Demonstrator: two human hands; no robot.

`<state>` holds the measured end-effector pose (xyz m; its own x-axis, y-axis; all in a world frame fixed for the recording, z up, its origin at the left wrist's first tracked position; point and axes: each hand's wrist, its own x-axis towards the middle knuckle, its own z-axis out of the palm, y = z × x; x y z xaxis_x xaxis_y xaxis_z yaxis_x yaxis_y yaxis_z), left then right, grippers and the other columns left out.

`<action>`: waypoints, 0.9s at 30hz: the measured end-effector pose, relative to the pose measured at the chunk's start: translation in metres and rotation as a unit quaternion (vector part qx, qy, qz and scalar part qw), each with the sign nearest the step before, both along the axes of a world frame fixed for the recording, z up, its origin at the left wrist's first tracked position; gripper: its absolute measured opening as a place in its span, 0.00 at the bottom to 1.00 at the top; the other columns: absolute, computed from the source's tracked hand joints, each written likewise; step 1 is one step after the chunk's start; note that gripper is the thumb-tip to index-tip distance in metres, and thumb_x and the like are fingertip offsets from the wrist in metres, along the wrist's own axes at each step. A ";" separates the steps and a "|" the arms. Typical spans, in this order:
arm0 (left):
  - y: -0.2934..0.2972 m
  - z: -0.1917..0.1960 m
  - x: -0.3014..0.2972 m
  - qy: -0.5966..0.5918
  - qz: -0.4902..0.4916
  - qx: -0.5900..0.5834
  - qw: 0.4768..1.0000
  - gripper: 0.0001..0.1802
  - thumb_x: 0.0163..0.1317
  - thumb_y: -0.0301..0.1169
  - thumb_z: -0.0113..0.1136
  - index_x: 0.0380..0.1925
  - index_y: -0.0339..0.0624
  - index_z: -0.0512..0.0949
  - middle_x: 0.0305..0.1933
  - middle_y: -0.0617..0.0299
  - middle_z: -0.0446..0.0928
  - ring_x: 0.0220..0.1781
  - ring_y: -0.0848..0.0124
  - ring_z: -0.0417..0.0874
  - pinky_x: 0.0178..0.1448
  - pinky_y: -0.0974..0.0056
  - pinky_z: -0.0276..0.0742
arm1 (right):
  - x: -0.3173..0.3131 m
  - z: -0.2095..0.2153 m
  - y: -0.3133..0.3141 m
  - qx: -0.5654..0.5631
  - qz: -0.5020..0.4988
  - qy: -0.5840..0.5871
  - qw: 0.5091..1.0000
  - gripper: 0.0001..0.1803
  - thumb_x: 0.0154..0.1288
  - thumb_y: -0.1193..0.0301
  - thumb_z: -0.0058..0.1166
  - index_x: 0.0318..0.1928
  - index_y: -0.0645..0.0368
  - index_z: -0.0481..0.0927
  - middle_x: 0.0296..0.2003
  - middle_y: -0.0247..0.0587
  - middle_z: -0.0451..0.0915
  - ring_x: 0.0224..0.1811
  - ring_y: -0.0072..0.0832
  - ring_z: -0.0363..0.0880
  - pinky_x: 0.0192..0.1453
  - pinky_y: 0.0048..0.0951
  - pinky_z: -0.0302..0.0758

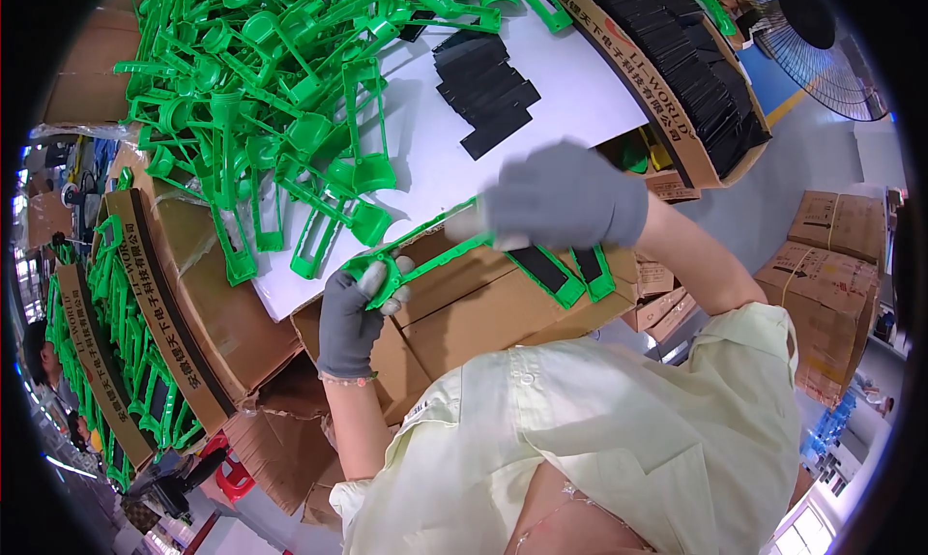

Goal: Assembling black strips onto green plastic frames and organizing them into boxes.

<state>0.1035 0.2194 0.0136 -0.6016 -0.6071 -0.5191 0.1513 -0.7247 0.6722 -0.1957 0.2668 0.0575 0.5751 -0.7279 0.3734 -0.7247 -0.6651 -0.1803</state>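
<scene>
1. The left hand (350, 315), in a grey glove, is clenched around the ringed end of a long green plastic frame (454, 250), just below the picture's centre.
2. The right hand (565, 199), also gloved in grey, grips the same frame further along, at about 3 o'clock from the left hand; its fingers are curled over the part. A black strip (537, 268) sits in the frame's end at 5 o'clock from this hand.
3. The frame is held in the air just above the near edge of the white table top (570, 96).
4. A large heap of green plastic parts (261, 81) covers the table at 11 o'clock.
5. A fanned stack of black strips (485, 86) lies on the bare white surface at 12 o'clock.
6. An open cardboard box of black strips (691, 62) stands at 1 o'clock, touching the table's far side.
7. Cardboard boxes holding green parts (126, 352) stand at 9 o'clock, below the table edge.
8. Sealed cartons (822, 275) are stacked on the floor at 3 o'clock.
9. A standing fan (817, 47) is at 2 o'clock, on the grey floor.
</scene>
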 end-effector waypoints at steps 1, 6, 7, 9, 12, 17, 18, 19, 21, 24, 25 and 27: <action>0.003 0.000 0.000 -0.031 0.028 -0.033 0.999 0.21 0.63 0.32 0.57 0.51 0.29 0.71 0.41 0.49 0.79 0.29 0.67 0.79 0.27 0.73 0.71 | -0.006 -0.002 -0.010 0.037 -0.072 -0.066 0.995 0.21 0.52 0.68 0.56 0.49 0.44 0.77 0.33 0.31 0.74 0.32 0.28 0.77 0.30 0.29 0.75; 0.009 0.004 0.000 -0.034 0.067 -0.066 0.995 0.18 0.63 0.30 0.56 0.51 0.32 0.73 0.41 0.49 0.79 0.29 0.67 0.79 0.27 0.72 0.72 | -0.060 -0.058 -0.046 0.039 -0.218 0.014 0.975 0.15 0.49 0.66 0.62 0.41 0.48 0.78 0.40 0.32 0.74 0.44 0.33 0.76 0.39 0.34 0.76; 0.009 0.003 0.000 -0.034 0.068 -0.066 0.995 0.18 0.63 0.30 0.56 0.51 0.32 0.73 0.41 0.49 0.79 0.29 0.67 0.79 0.27 0.72 0.72 | -0.064 -0.064 -0.048 0.040 -0.218 0.015 0.975 0.15 0.49 0.66 0.62 0.41 0.48 0.78 0.40 0.32 0.74 0.44 0.33 0.76 0.39 0.34 0.76; 0.011 0.002 0.000 -0.019 0.075 -0.052 0.996 0.18 0.63 0.29 0.56 0.52 0.34 0.73 0.42 0.49 0.79 0.30 0.66 0.80 0.27 0.72 0.73 | -0.066 -0.070 -0.049 0.093 -0.213 0.005 0.973 0.15 0.47 0.65 0.63 0.38 0.50 0.76 0.41 0.32 0.74 0.46 0.32 0.75 0.41 0.35 0.75; 0.014 0.001 -0.005 -0.014 0.073 -0.062 0.995 0.18 0.63 0.28 0.55 0.53 0.34 0.73 0.43 0.48 0.79 0.32 0.66 0.81 0.29 0.72 0.75 | -0.064 -0.063 -0.052 0.166 -0.238 0.013 0.957 0.14 0.46 0.67 0.62 0.34 0.53 0.74 0.39 0.32 0.75 0.45 0.33 0.75 0.42 0.36 0.74; 0.023 0.007 -0.015 -0.057 0.069 -0.076 0.993 0.18 0.63 0.28 0.55 0.52 0.32 0.73 0.44 0.48 0.79 0.33 0.66 0.82 0.31 0.71 0.78 | -0.048 -0.036 -0.029 0.197 -0.251 -0.177 0.931 0.10 0.54 0.71 0.59 0.34 0.57 0.72 0.28 0.33 0.75 0.33 0.24 0.76 0.34 0.28 0.72; 0.025 0.009 -0.016 -0.056 0.066 -0.074 0.994 0.18 0.63 0.28 0.55 0.52 0.32 0.73 0.44 0.47 0.79 0.33 0.66 0.82 0.31 0.71 0.78 | -0.039 -0.021 -0.019 0.243 -0.285 -0.322 0.869 0.07 0.58 0.72 0.56 0.35 0.59 0.72 0.24 0.33 0.75 0.28 0.19 0.75 0.31 0.24 0.71; 0.026 0.008 -0.021 -0.058 0.062 -0.063 0.994 0.18 0.63 0.28 0.56 0.52 0.30 0.72 0.43 0.47 0.79 0.33 0.65 0.82 0.31 0.71 0.78 | -0.032 -0.002 -0.006 0.284 -0.262 -0.371 0.845 0.06 0.60 0.73 0.54 0.36 0.60 0.72 0.23 0.32 0.74 0.25 0.17 0.73 0.29 0.21 0.69; 0.029 0.008 -0.025 -0.051 0.062 -0.065 0.995 0.18 0.63 0.28 0.56 0.52 0.30 0.72 0.43 0.47 0.80 0.33 0.65 0.83 0.30 0.71 0.78 | -0.008 0.026 0.016 0.352 -0.221 -0.455 0.788 0.06 0.62 0.74 0.50 0.39 0.63 0.73 0.22 0.31 0.74 0.22 0.13 0.72 0.25 0.18 0.67; 0.033 0.016 -0.036 -0.032 0.052 -0.080 0.995 0.18 0.63 0.27 0.55 0.51 0.29 0.72 0.40 0.47 0.80 0.31 0.65 0.83 0.30 0.70 0.79 | 0.017 0.025 0.038 0.430 -0.199 -0.406 0.781 0.09 0.62 0.72 0.53 0.40 0.62 0.75 0.21 0.32 0.76 0.20 0.14 0.72 0.24 0.19 0.68; 0.034 0.018 -0.039 -0.033 0.042 -0.079 0.995 0.17 0.63 0.26 0.55 0.50 0.28 0.73 0.39 0.47 0.80 0.31 0.64 0.84 0.30 0.70 0.80 | 0.019 0.021 0.041 0.430 -0.202 -0.406 0.781 0.09 0.62 0.72 0.53 0.40 0.62 0.75 0.21 0.32 0.76 0.20 0.14 0.72 0.24 0.19 0.68; 0.037 0.023 -0.041 -0.038 0.027 -0.082 0.996 0.16 0.63 0.24 0.54 0.48 0.27 0.74 0.37 0.48 0.80 0.33 0.63 0.85 0.31 0.68 0.81 | 0.023 0.014 0.047 0.416 -0.248 -0.339 0.806 0.10 0.62 0.70 0.54 0.41 0.62 0.76 0.20 0.34 0.76 0.19 0.16 0.73 0.23 0.20 0.68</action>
<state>0.0621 0.2565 0.0368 -0.5281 -0.7180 -0.4533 0.1315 -0.5966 0.7917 -0.1722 0.3134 0.0713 0.0045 -0.9662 -0.2576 -0.4108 0.2331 -0.8814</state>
